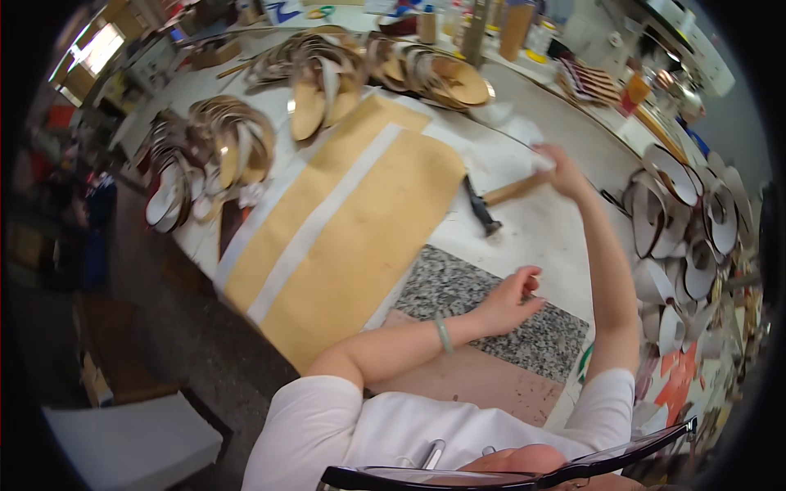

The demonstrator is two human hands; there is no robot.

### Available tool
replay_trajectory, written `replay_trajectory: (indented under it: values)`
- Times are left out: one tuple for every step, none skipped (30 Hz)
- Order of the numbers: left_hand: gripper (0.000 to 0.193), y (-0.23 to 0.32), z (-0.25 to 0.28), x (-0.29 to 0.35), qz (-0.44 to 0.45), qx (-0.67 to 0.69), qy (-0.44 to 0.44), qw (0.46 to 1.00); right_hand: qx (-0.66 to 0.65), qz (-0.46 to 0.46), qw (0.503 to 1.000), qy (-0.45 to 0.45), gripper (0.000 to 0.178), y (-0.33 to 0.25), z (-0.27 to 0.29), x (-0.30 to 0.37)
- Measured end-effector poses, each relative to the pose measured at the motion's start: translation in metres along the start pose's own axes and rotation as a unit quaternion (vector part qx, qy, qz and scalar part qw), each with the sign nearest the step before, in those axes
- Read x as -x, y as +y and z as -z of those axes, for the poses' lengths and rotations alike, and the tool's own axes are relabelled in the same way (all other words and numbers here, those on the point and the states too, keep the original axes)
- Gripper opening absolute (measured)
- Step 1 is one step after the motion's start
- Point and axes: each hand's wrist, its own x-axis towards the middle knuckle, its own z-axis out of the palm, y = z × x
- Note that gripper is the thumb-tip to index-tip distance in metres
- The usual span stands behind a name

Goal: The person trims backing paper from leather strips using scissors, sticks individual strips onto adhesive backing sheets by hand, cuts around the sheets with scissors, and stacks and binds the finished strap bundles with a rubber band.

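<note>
My right hand (560,170) is closed round the wooden handle of a hammer (509,191), blurred by motion. The hammer's dark head points left, over the white table surface beside the tan sheet. Over a speckled grey stone slab (442,280) is my left hand (509,304), its fingers loosely curled, thumb apart, and nothing visible in it. A light green bangle (444,334) circles that wrist. The large tan sheet (360,217) with a pale stripe lies left of both hands.
Bundles of curved shoe pieces with tan insides (315,86) stand along the far side, with more bundles (229,139) at the left. White curved pieces (702,262) are heaped at the right. Bottles and jars (516,31) line the back. A pinkish board (483,380) lies before the slab.
</note>
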Motion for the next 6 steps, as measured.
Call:
replay_trajectory:
  values:
    - [0.055, 0.002, 0.003, 0.0, -0.018, 0.0, -0.024, 1.0, 0.085, 0.067, 0.994, -0.004, 0.059, -0.026, -0.014, 0.016]
    - [0.055, 0.006, 0.007, 0.003, -0.035, 0.0, -0.051, 0.998, 0.17, 0.131, 0.977, -0.005, 0.053, -0.045, -0.025, 0.031]
    - [0.056, 0.016, 0.016, 0.004, -0.044, -0.016, -0.04, 0.998, 0.164, 0.145, 0.976, -0.003, 0.053, -0.049, -0.032, 0.039]
    - [0.056, 0.02, 0.034, 0.004, -0.045, -0.021, -0.025, 0.998, 0.139, 0.098, 0.985, -0.034, 0.054, -0.04, -0.038, 0.045]
    - [0.056, 0.023, 0.055, 0.006, -0.122, -0.168, 0.024, 0.978, 0.114, 0.048, 0.99, -0.067, 0.054, -0.016, -0.043, 0.052]
    - [0.056, 0.021, 0.087, 0.006, -0.188, -0.313, 0.078, 0.928, 0.107, 0.066, 0.99, -0.071, 0.054, -0.027, -0.053, 0.041]
